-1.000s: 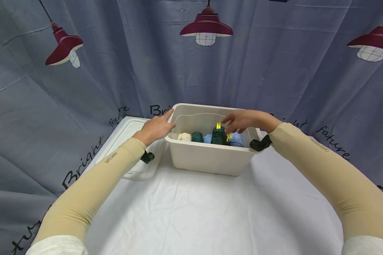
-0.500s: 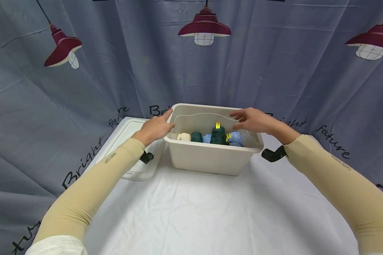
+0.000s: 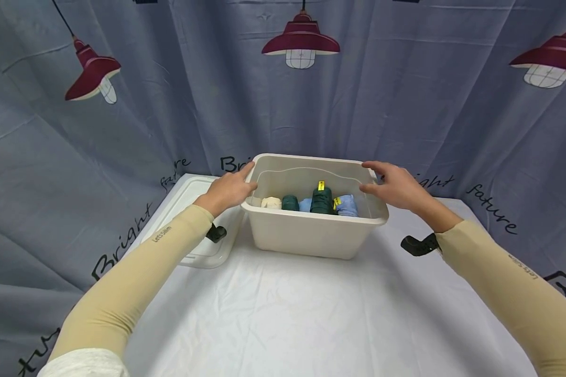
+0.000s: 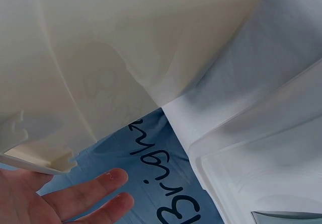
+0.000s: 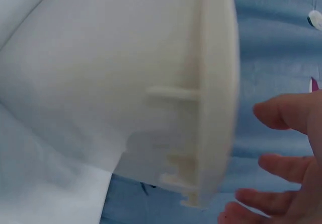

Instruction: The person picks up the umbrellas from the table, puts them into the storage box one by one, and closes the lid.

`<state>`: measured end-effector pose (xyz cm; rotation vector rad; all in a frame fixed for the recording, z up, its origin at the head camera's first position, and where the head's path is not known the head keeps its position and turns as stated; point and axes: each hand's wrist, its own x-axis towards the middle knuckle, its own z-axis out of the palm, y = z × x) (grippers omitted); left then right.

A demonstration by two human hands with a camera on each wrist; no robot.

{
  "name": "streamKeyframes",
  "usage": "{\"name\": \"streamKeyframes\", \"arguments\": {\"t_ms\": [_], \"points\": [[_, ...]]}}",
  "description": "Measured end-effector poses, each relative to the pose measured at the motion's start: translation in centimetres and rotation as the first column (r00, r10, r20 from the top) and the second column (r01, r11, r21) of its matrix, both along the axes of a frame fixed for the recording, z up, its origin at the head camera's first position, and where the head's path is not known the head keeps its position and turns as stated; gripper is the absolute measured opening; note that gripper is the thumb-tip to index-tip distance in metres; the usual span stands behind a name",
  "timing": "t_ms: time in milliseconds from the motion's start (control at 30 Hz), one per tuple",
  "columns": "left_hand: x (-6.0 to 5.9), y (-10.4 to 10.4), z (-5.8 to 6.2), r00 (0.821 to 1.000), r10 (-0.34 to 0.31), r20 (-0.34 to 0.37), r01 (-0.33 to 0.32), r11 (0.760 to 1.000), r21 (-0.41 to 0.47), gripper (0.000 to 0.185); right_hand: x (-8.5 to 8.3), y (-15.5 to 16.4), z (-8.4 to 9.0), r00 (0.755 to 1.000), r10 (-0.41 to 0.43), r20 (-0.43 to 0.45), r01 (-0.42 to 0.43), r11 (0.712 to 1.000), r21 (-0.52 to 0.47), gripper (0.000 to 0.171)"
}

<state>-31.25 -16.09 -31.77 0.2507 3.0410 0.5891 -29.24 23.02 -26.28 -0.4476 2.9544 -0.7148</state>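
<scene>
While hands flank the bin (image 3: 306, 235), a lid (image 3: 191, 201) lies beside it.

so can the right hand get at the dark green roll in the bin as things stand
Probably yes. The right hand is at the right rim of the bin, which has no lid on. The dark green roll stands taller than the rolls beside it, with nothing above it.

A clear lid (image 3: 195, 220) is lying flat at the left end of the table (image 3: 283, 314), just beside the bin. A white cloth is covering the table. A grey-blue curtain (image 3: 170, 94) is hanging behind, showing red lamps (image 3: 301, 46) and black lettering (image 3: 122, 241). The same lettering (image 4: 166, 183) is showing in the left wrist view.
</scene>
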Motion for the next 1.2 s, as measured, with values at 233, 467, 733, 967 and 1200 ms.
{"name": "streamKeyframes", "arguments": {"t_ms": [233,467,733,967,1200], "points": [[0.0,0.1,0.0,1.000,-0.001,0.008,0.001,1.000,0.004,0.073,0.1,1.2,-1.6,0.996,-0.088,-0.013,0.087,0.996,-0.022,0.082],[0.0,0.0,0.0,1.000,-0.004,0.007,0.004,1.000,0.002,0.073,-0.3,1.7,-3.6,0.985,-0.154,0.076,0.162,0.980,-0.119,0.090],[0.0,0.1,0.0,1.000,-0.006,0.013,0.005,1.000,0.023,0.074,-0.2,1.9,-5.2,0.977,-0.163,0.134,0.190,0.957,-0.221,0.088],[-0.1,0.2,0.1,1.000,-0.006,0.015,0.005,0.999,0.046,0.073,-0.2,2.2,-6.0,0.976,-0.167,0.142,0.207,0.918,-0.339,0.083],[-0.1,-0.2,0.0,1.000,-0.008,0.020,0.007,0.999,0.041,0.073,-0.3,1.9,-6.6,0.973,-0.169,0.157,0.220,0.884,-0.413,0.084]]}}
